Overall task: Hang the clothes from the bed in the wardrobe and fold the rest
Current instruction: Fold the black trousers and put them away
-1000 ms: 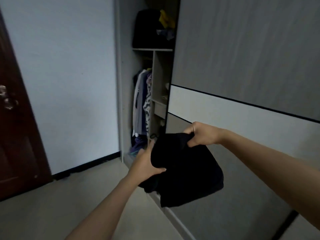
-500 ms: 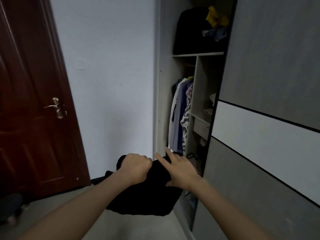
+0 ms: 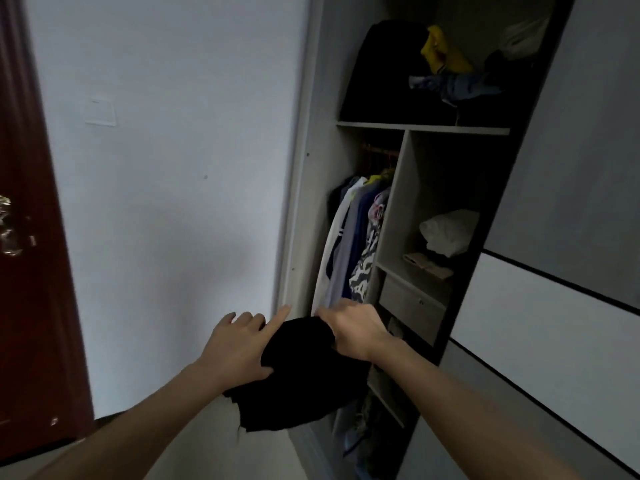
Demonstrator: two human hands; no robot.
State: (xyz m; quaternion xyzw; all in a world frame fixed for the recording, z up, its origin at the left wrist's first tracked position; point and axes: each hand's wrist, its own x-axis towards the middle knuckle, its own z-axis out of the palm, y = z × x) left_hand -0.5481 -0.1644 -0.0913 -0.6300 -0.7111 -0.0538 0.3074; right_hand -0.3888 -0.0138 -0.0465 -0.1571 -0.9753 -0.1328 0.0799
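The right hand [image 3: 356,330] curls its fingers over the top edge of the black garment [image 3: 304,375] and grips it, the fingertips buried in the cloth. The left hand [image 3: 239,348] lies on the garment's 9 o'clock side, fingers straight and spread, thumb resting on the fabric. The garment hangs bunched between both hands, its shape hard to make out, low before the open wardrobe [image 3: 422,128]. Hanging clothes [image 3: 349,244] crowd the rail section at 12 o'clock. The sliding door [image 3: 571,168] covers everything from 3 o'clock. At 9 o'clock the brown door [image 3: 31,289] is cut off and its handle is blurred.
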